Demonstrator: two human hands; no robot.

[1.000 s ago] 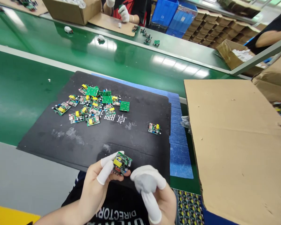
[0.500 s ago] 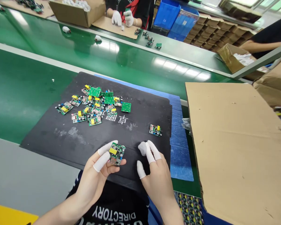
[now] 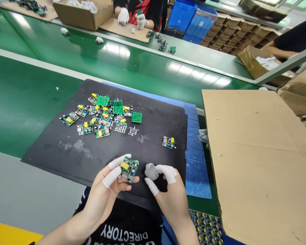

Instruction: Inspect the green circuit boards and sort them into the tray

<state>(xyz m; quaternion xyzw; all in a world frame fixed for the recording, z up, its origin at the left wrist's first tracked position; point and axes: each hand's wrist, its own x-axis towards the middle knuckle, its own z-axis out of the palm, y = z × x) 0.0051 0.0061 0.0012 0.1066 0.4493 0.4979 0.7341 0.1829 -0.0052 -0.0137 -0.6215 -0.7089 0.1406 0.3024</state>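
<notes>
My left hand (image 3: 108, 182) grips a green circuit board (image 3: 129, 169) by its left edge, its yellow-topped component and small parts facing me. White finger cots cover its thumb and forefinger. To the right of that board, my right hand (image 3: 168, 189), also in white finger cots, pinches a lump of grey putty (image 3: 151, 171) between thumb and fingers. A narrow gap separates putty and board. Beyond my right hand, a single circuit board (image 3: 169, 142) lies on the black mat (image 3: 153, 126). A loose cluster of several circuit boards (image 3: 104, 115) covers the mat's far left part, some green side up.
A large cardboard sheet (image 3: 257, 153) stands at the right. Behind the mat runs a green conveyor (image 3: 148, 75) carrying white-wrapped pieces (image 3: 99, 40). Across it, a co-worker's gloved hands (image 3: 123, 16) work beside a cardboard box (image 3: 84, 15). Packed boards (image 3: 207, 226) sit low at right.
My right hand has brought the putty left and nearer to me, its fingers now closed round it. The held board has shifted slightly right. White pieces on the conveyor have moved left.
</notes>
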